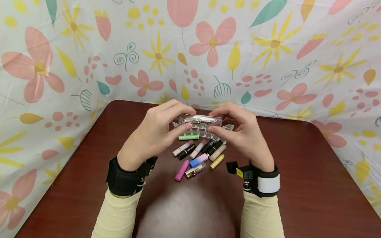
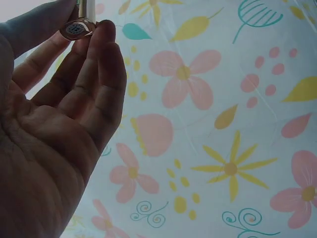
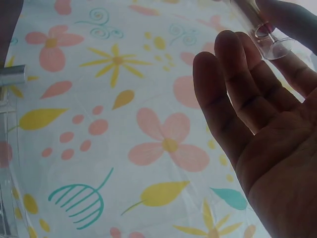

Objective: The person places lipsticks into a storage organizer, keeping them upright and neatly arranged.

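Observation:
Both hands hold one lipstick (image 1: pixel 203 120) level above the table, with a clear cap and a shiny metallic base. My left hand (image 1: pixel 154 130) pinches its left end between thumb and fingers. In the left wrist view the round rose-gold base end (image 2: pixel 77 29) with a label shows at the fingertips. At the other end, my right hand (image 1: pixel 245 130) pinches the clear cap (image 3: pixel 276 48); reddish colour shows inside it in the right wrist view. Behind and below the hands stands a clear lipstick holder (image 1: pixel 203 133) with small compartments, partly hidden by them.
A light green tube (image 1: pixel 189 137) lies along the holder's front. Nearer me lies a group of lipsticks, among them a magenta one (image 1: pixel 182 170), a blue-pink one (image 1: pixel 198 160), a gold one (image 1: pixel 217 162) and a clear-capped metallic one (image 1: pixel 195 170). A flowered cloth (image 1: pixel 212 43) hangs behind the brown table (image 1: pixel 309 185).

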`<act>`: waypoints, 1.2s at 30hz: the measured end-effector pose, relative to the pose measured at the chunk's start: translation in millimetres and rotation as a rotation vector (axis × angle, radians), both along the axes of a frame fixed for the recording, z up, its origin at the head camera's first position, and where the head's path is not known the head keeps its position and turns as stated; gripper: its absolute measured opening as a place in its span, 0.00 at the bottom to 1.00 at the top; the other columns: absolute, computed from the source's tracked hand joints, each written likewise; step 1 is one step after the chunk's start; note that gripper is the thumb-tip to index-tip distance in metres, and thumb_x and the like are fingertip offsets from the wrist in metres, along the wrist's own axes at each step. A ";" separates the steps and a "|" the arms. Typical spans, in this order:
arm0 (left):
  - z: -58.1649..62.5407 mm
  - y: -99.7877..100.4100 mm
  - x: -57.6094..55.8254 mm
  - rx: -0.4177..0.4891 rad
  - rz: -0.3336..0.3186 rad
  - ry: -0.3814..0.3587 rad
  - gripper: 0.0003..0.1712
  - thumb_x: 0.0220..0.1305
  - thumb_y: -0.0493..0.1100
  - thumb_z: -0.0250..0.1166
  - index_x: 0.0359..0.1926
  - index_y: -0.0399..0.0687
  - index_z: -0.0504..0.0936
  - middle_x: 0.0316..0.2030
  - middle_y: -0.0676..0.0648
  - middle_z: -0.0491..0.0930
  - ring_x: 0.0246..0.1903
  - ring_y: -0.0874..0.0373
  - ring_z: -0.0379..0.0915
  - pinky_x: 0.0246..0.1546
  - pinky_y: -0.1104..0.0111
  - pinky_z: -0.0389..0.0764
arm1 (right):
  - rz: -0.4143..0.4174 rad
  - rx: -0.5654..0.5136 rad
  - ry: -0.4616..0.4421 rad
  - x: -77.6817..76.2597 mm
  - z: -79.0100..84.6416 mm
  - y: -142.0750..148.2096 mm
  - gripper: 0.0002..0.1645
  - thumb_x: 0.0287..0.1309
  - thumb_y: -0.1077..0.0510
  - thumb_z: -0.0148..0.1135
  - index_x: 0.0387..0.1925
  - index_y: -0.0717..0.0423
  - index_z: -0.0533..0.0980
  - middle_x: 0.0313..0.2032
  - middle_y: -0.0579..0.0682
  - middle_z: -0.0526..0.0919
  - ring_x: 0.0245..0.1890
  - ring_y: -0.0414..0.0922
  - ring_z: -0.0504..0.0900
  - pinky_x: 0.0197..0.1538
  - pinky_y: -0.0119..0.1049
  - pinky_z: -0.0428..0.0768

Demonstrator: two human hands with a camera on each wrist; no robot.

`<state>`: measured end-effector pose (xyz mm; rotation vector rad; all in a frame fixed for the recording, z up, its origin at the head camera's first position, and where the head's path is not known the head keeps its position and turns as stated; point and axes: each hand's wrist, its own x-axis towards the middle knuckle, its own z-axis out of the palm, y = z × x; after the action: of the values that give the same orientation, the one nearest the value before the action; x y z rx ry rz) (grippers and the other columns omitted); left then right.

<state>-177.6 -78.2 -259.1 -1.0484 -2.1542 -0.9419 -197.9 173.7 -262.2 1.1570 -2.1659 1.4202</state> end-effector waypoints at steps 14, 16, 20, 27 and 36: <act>-0.5 -3.6 -3.5 -0.025 0.027 -0.027 0.17 0.64 0.39 0.71 0.54 0.44 0.82 0.46 0.49 0.84 0.44 0.61 0.79 0.39 0.70 0.78 | -0.021 -0.206 -0.031 -4.4 -4.6 -11.1 0.20 0.52 0.76 0.70 0.48 0.69 0.80 0.41 0.49 0.83 0.32 0.41 0.82 0.37 0.30 0.84; -0.9 -1.2 -4.4 -0.028 0.040 -0.006 0.20 0.63 0.38 0.72 0.56 0.43 0.81 0.45 0.48 0.83 0.44 0.59 0.80 0.40 0.69 0.78 | -0.002 -0.302 -0.061 -5.5 -6.0 -16.2 0.21 0.55 0.76 0.68 0.52 0.71 0.78 0.42 0.50 0.83 0.35 0.42 0.85 0.39 0.33 0.85; -3.7 4.6 -6.4 -0.030 0.063 0.057 0.25 0.61 0.36 0.73 0.59 0.40 0.79 0.42 0.46 0.81 0.42 0.57 0.80 0.42 0.68 0.80 | 0.058 -0.504 -0.165 -6.1 -9.9 -31.4 0.23 0.59 0.77 0.62 0.57 0.71 0.75 0.44 0.53 0.81 0.37 0.45 0.88 0.40 0.41 0.87; -8.2 11.7 -7.9 -0.092 0.150 0.025 0.44 0.60 0.39 0.75 0.74 0.46 0.66 0.42 0.45 0.75 0.39 0.59 0.76 0.41 0.69 0.79 | 0.004 -0.683 -0.363 -5.0 -16.9 -60.4 0.20 0.67 0.70 0.59 0.59 0.58 0.75 0.43 0.49 0.80 0.40 0.42 0.85 0.38 0.39 0.88; -21.4 9.5 -16.0 -0.231 0.222 -0.080 0.50 0.56 0.47 0.79 0.76 0.53 0.64 0.39 0.48 0.72 0.32 0.59 0.69 0.33 0.69 0.75 | -0.065 -0.331 -0.550 -12.9 -26.5 -59.4 0.29 0.67 0.67 0.59 0.67 0.51 0.70 0.48 0.54 0.80 0.42 0.44 0.84 0.37 0.38 0.88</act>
<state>-193.6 -68.7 -280.5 -0.8625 -2.4306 -0.6545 -210.7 114.3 -288.7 0.6192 -2.1356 2.1574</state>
